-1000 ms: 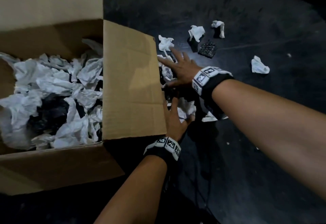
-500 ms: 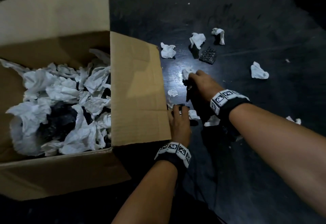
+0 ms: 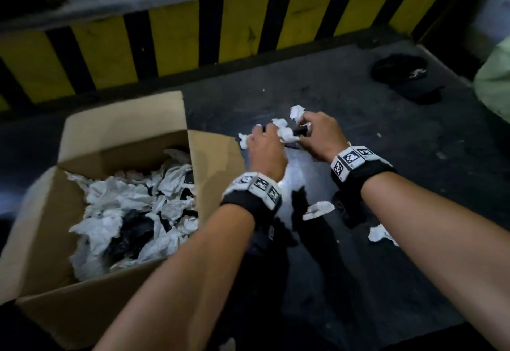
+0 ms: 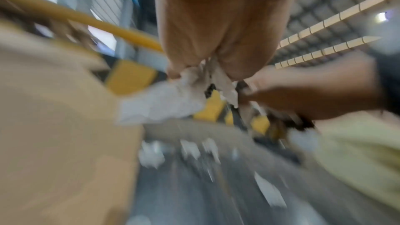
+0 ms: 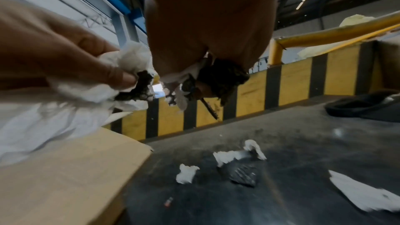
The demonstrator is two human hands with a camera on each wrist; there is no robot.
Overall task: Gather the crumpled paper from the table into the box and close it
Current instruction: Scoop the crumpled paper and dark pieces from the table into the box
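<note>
The open cardboard box (image 3: 82, 290) stands at the left, holding a heap of crumpled white paper (image 3: 118, 207) and some black scraps. Both hands hang together above the table, just right of the box's right flap (image 3: 215, 168). My left hand (image 3: 262, 134) grips a wad of white paper (image 4: 164, 102). My right hand (image 3: 306, 127) grips white paper and a dark crumpled piece (image 5: 218, 76). A paper clump (image 3: 284, 132) shows between the two hands. Loose crumpled pieces (image 3: 317, 210) (image 3: 382, 234) lie on the dark table below my wrists, and others (image 5: 187, 174) (image 5: 229, 156) lie farther out.
A black mesh scrap (image 5: 242, 174) lies among the far loose papers. A black cap (image 3: 400, 74) rests at the table's back right beside a pale green bundle (image 3: 494, 85). A yellow and black striped barrier (image 3: 171, 38) runs along the table's far side.
Both hands have closed on paper and lifted it off the table, coming together beside the box flap. The head view has tilted up, and the striped barrier now shows.
</note>
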